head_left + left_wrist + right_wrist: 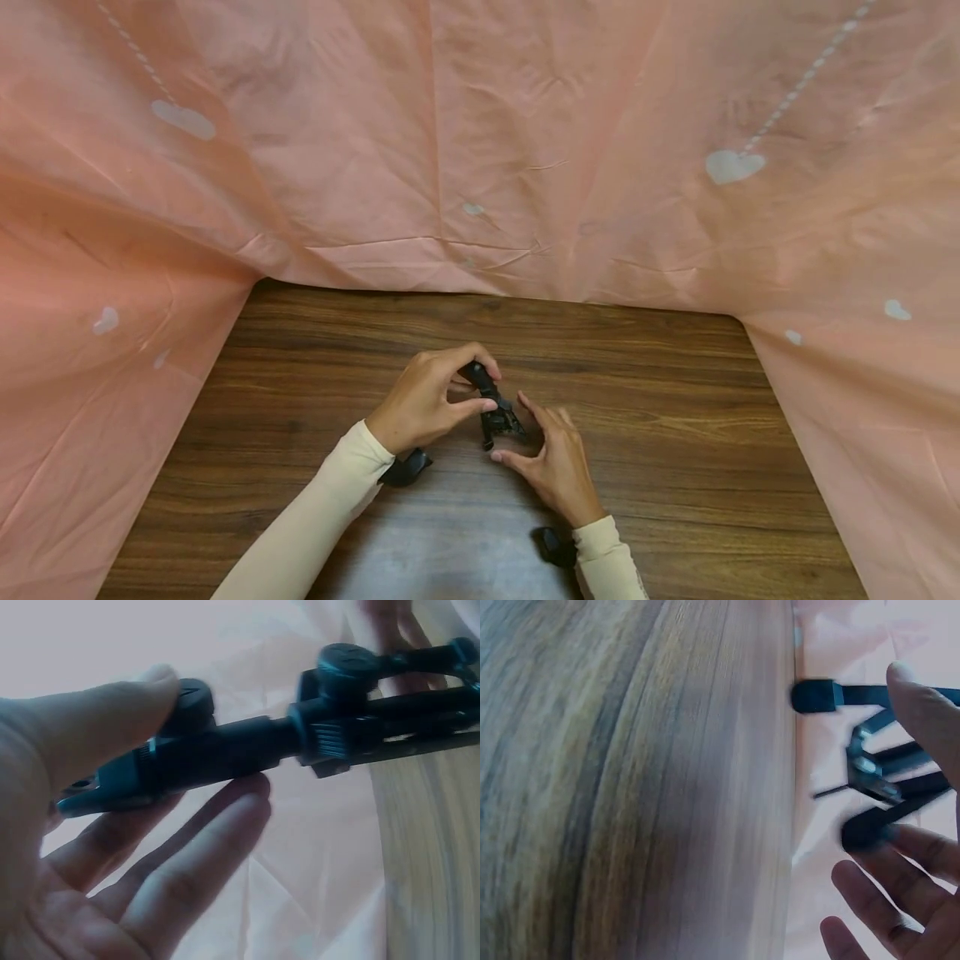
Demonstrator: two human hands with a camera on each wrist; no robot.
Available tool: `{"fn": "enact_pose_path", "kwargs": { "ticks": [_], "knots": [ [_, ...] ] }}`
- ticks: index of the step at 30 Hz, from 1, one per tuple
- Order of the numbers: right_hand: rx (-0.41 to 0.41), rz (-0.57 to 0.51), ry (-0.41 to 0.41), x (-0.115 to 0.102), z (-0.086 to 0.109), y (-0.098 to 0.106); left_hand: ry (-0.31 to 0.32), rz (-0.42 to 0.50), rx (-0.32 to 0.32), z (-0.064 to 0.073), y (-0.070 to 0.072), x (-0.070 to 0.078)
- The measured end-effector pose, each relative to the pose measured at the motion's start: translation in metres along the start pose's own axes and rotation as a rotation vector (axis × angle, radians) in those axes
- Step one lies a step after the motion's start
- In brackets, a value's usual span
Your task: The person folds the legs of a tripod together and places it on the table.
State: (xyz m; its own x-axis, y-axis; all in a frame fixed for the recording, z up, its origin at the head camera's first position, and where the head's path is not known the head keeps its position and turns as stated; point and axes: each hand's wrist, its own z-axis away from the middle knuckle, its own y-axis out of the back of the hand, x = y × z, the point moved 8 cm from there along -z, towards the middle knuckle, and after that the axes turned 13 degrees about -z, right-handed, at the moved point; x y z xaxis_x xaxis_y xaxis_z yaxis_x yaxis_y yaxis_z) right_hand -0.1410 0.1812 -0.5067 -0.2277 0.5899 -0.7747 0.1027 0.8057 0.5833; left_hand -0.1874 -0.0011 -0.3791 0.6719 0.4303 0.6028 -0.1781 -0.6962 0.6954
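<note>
A small black tripod [501, 419] with knobs on its side is held above the table by my left hand [426, 398]. In the left wrist view, the thumb presses by a round knob [193, 701] near the tripod's head end, with the fingers beneath the shaft [232, 750]. My right hand [561, 462] is spread around the leg end, thumb and forefinger wide apart. Seen from the right wrist, the legs [911, 759] stand somewhat apart, and fingertips lie close to or against one blurred foot [864, 829]; contact is hard to tell.
Beneath the hands lies a brown wood-grain table [660, 400]. Pink cloth [495, 150] with pale hearts hangs at the back and both sides. Black wrist devices [406, 468] sit at both cream sleeves [322, 508].
</note>
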Motion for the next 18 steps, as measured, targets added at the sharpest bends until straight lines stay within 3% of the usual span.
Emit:
{"fn": "enact_pose_path", "kwargs": {
  "ticks": [8, 18],
  "knots": [
    [0.01, -0.029, 0.022, -0.005, -0.001, 0.001, 0.038, 0.297, 0.101, 0.007, 0.012, -0.002],
    [0.076, -0.046, 0.076, -0.01, -0.002, 0.012, 0.087, 0.431, 0.112, 0.019, 0.019, -0.014]
  ]
}}
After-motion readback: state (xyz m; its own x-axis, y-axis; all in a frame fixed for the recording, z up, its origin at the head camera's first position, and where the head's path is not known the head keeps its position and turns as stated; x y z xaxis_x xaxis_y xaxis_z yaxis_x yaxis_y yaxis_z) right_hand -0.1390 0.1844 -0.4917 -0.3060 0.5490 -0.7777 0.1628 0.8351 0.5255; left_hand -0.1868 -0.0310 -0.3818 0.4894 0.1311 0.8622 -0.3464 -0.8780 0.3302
